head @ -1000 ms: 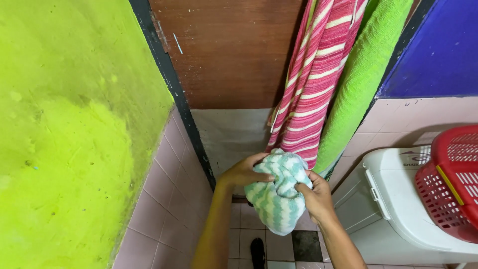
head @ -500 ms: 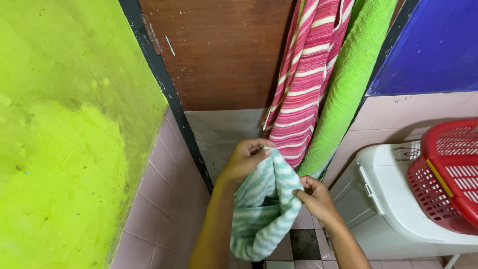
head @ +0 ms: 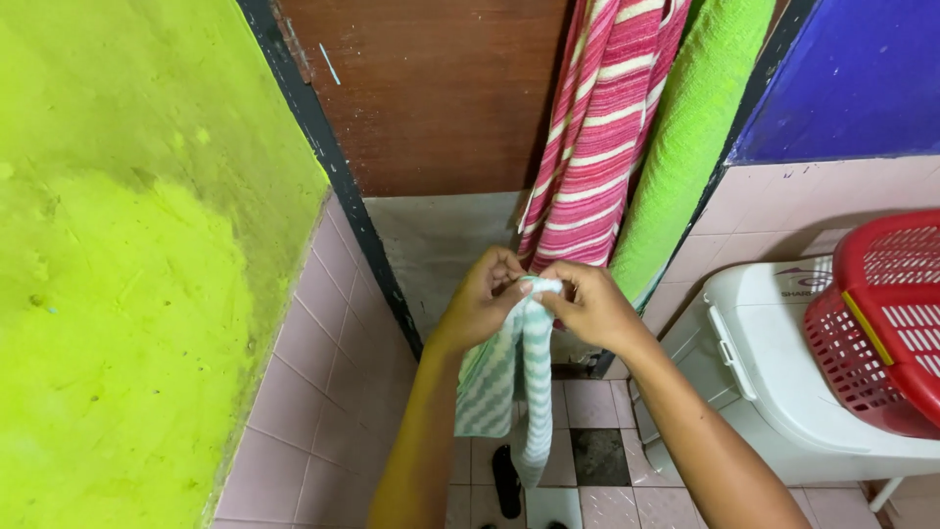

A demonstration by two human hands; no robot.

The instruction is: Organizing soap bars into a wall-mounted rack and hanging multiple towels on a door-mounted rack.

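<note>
Left hand: the left hand [head: 485, 299] is closed, fingers pinched on the top edge of the green-and-white striped cloth [head: 509, 382], at about 9 o'clock of the grip point.
Right hand: the right hand [head: 587, 304] is closed too, fingertips pinching the same top edge from about 3 o'clock; the two hands touch or nearly touch over the cloth.
Cloth position: it hangs straight down from the hands towards 6 o'clock, in front of the tiled floor [head: 587, 407].
Change from earlier: one second ago the cloth was a bunched ball between the hands; half a second ago it sagged in a loop with the hands apart; now the hands have closed together and it hangs long and narrow.
Surroundings: red striped towel [head: 597, 137] and green towel [head: 685, 147] hang at 12 to 1 o'clock; white appliance [head: 774, 362] with red basket [head: 881, 313] at 3 o'clock; lime wall [head: 127, 264] at 9 o'clock.
</note>
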